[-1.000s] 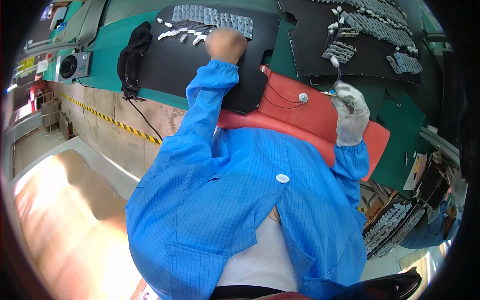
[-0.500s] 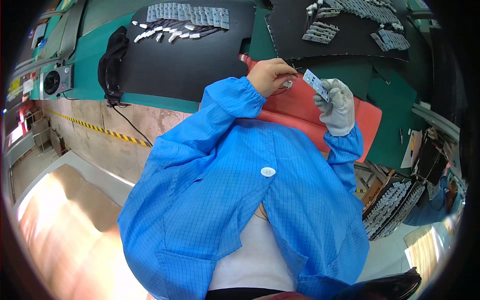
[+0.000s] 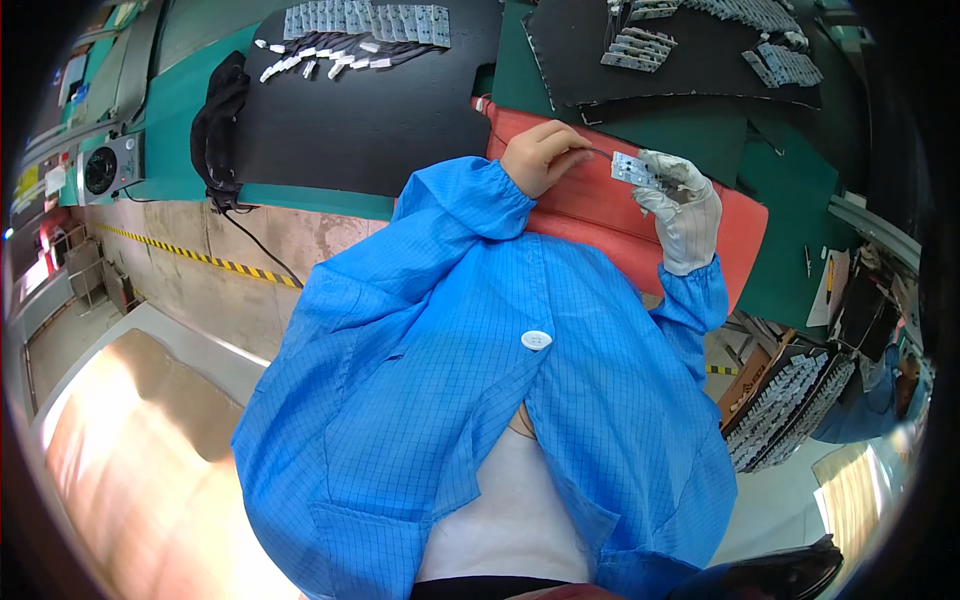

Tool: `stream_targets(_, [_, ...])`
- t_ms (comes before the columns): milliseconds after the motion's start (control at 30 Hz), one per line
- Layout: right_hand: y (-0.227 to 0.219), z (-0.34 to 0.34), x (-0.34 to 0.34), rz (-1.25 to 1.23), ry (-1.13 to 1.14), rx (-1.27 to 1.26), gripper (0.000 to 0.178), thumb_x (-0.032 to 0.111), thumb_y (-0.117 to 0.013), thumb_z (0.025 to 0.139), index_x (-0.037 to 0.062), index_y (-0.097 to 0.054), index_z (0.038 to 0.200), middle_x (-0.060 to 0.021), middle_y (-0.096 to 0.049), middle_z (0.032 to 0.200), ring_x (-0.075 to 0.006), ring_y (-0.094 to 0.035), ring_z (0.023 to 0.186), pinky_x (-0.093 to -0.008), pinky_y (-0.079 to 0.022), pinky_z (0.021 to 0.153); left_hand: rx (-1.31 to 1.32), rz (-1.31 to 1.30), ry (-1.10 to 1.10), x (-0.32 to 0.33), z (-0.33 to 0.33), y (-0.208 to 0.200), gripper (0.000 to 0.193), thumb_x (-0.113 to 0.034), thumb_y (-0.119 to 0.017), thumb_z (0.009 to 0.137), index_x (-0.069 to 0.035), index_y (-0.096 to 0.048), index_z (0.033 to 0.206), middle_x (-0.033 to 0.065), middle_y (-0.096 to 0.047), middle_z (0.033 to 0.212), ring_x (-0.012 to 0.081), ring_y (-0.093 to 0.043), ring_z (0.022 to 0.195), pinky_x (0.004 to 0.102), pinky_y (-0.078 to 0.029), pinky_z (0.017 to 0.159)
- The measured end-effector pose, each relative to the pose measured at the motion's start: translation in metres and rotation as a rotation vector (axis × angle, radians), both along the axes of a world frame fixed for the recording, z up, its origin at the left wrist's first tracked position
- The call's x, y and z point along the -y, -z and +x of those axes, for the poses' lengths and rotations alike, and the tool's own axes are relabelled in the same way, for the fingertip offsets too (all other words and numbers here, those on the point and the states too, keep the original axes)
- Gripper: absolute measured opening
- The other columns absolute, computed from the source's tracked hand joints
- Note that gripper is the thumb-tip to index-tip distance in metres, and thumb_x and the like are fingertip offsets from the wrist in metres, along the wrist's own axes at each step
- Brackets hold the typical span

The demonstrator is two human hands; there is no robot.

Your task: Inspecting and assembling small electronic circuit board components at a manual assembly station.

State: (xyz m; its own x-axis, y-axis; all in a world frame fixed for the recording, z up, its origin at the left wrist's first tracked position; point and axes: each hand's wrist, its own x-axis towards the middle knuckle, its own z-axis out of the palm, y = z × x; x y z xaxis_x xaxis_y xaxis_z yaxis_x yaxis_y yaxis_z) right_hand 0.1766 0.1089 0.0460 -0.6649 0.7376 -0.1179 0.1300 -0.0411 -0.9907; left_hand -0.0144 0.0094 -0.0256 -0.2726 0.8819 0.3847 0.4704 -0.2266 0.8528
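My left hand [image 3: 541, 160], bare, is closed with its fingertips pinching a thin dark cable [image 3: 600, 152]. That cable runs across to a small light-blue circuit board [image 3: 630, 169] with dots on its face. My right hand [image 3: 686, 215], in a whitish glove with greyed fingertips, grips the board by its right end. Both hands are above a red pad [image 3: 592, 222] at the table's near edge. What else lies inside my left fingers is hidden.
On a black board [image 3: 370, 130] at the left lies a row of similar circuit boards [image 3: 368, 22] with white connectors [image 3: 325, 58]. More boards [image 3: 640, 48] cover a second black sheet [image 3: 690, 88] at the right. A fan-like device [image 3: 103, 170] and black cloth [image 3: 219, 125] are farther left.
The circuit board has turned from a steep tilt to nearly level, its face now toward me. A white connector that hung by my left fingers is out of sight.
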Motion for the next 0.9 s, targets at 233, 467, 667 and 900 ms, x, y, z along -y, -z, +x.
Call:
stream_targets(233, [-0.002,-0.004,0.0,-0.058,0.015,-0.013,0.033,-0.003,-0.069,0.07,-0.0022,-0.062,0.102,-0.0104,-0.064,0.1,-0.0122,-0.06,0.076,-0.0238,-0.049,0.061,-0.097,0.008,0.024,-0.001,-0.008,0.002,0.013,-0.008,-0.07,0.075,-0.006,-0.063,0.085,0.0086,-0.06,0.08,0.0269,-0.061,0.073,0.0341,-0.051,0.062])
stream_targets(467, [0.009,0.009,-0.003,0.362,-0.019,0.208,0.031,0.01,-0.068,0.075,-0.0045,-0.061,0.102,-0.0094,-0.066,0.089,-0.0093,-0.06,0.066,-0.0223,-0.049,0.056,-0.296,0.119,0.014,-0.002,-0.004,0.009,0.014,-0.01,-0.07,0.071,-0.009,-0.063,0.083,0.0059,-0.059,0.077,0.0261,-0.059,0.074,0.0357,-0.048,0.061])
stream_targets(667, [-0.007,-0.008,-0.01,-0.322,0.254,0.416,0.034,0.031,-0.058,0.085,0.0018,-0.062,0.104,-0.0098,-0.06,0.061,-0.0106,-0.053,0.041,-0.0216,-0.041,0.039,-0.273,0.079,0.034,0.004,0.0,-0.004,0.019,-0.002,-0.071,0.071,-0.003,-0.065,0.089,0.0097,-0.06,0.086,0.0266,-0.059,0.079,0.0349,-0.049,0.066])
stream_targets(900, [0.002,-0.004,-0.014,-0.236,0.161,0.39,0.037,0.034,-0.055,0.088,0.0008,-0.062,0.104,-0.0082,-0.061,0.064,-0.0109,-0.056,0.046,-0.0223,-0.045,0.043,-0.253,0.061,0.002,0.005,0.001,-0.004,0.021,0.0,-0.071,0.072,-0.004,-0.066,0.092,0.0097,-0.061,0.087,0.0258,-0.059,0.08,0.0337,-0.049,0.066])
